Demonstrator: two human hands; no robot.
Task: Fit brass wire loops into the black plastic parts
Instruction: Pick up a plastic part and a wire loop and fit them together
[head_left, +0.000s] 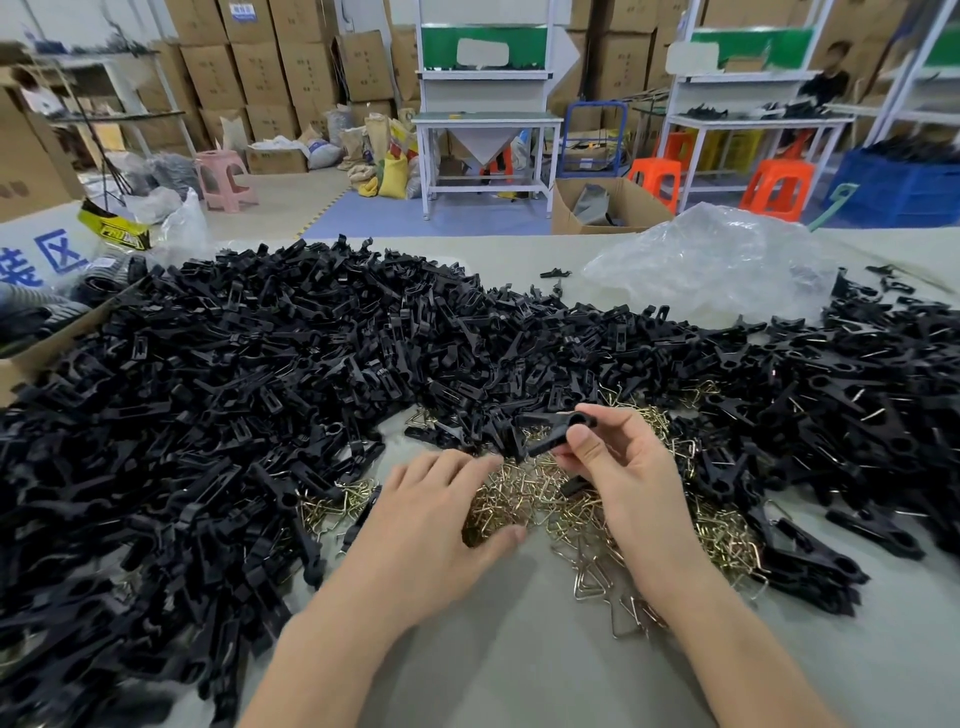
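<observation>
Left grip (439, 519) spread wide over loops (527, 499) beneath it, presumably sorting one out; right grip (623, 467) pinched part (558, 434) above them, held clear for fitting.

left hand (447, 514) palm down, fingers spread, relaxed; right hand (618, 467) beside it, fingertips pinching black part (556, 419).

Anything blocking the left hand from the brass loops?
Nothing visible. The left hand rests on the brass loops, fingers touching the pile; the right hand holds a black part just above it.
</observation>
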